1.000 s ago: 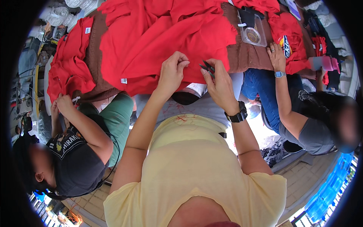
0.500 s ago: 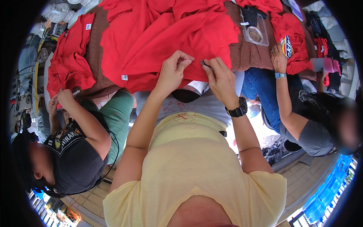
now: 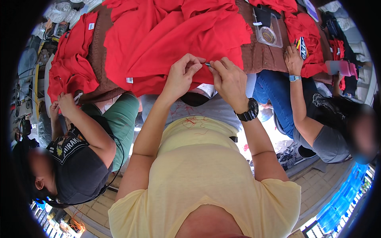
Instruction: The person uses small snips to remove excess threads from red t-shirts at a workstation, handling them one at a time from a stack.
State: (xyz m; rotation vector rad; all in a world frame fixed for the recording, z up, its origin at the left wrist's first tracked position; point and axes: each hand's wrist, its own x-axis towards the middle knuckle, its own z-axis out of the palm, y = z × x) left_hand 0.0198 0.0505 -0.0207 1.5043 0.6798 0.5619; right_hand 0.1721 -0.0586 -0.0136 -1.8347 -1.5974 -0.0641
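A large red garment [image 3: 166, 35] lies spread before me, with a small white label [image 3: 129, 80] near its front edge. My left hand [image 3: 184, 73] pinches a bit of its cloth at the near edge, thumb against fingertips. In the closed fingers of my right hand [image 3: 230, 79] is a small metal tool, apparently thread snips [image 3: 208, 65], with the tip right beside my left fingertips. My fingers hide most of the tool. Whether a thread lies between the two hands is too small to tell.
A brown cloth [image 3: 262, 59] covers the table. A clear plastic box [image 3: 268, 36] stands to the right. One person [image 3: 79, 158] at my left handles a red garment [image 3: 75, 59]; another [image 3: 309, 119] sits at my right, a hand on red cloth. Red threads [image 3: 191, 121] lie on my lap.
My right hand has come slightly left, bringing the tool's tip up to my left fingertips. My left hand has barely moved.
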